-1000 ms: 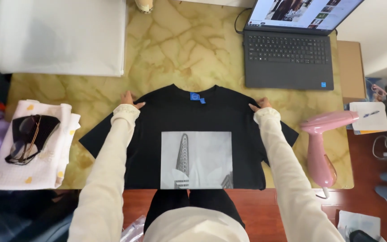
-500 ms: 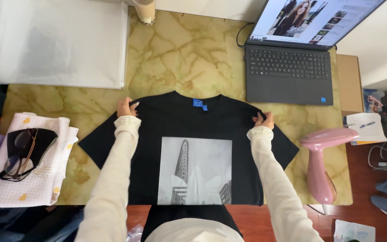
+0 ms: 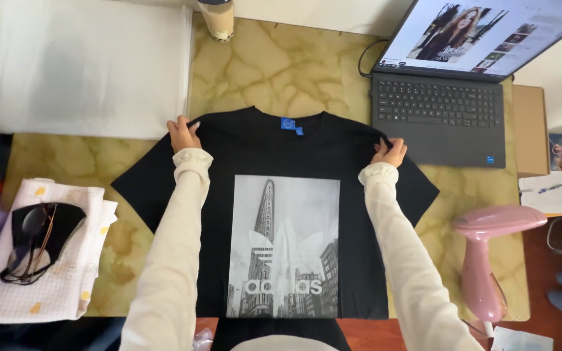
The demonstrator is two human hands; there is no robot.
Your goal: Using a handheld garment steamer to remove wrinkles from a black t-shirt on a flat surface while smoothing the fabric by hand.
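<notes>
Both hands sliding outward along shoulders since earlier frame. We are pinching black t-shirt (image 3: 274,195) at centre frame on surface (image 3: 131,162): left hand (image 3: 183,134), right hand (image 3: 389,153) grips closed on fabric. Pulling evenly is keeping shoulders flat.

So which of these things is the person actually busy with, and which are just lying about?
In use: black T-shirt, pinched at its shoulders by left hand and right hand.

Lying about: open laptop, pink garment steamer, folded cloth with sunglasses, cup, white folded sheet.
</notes>
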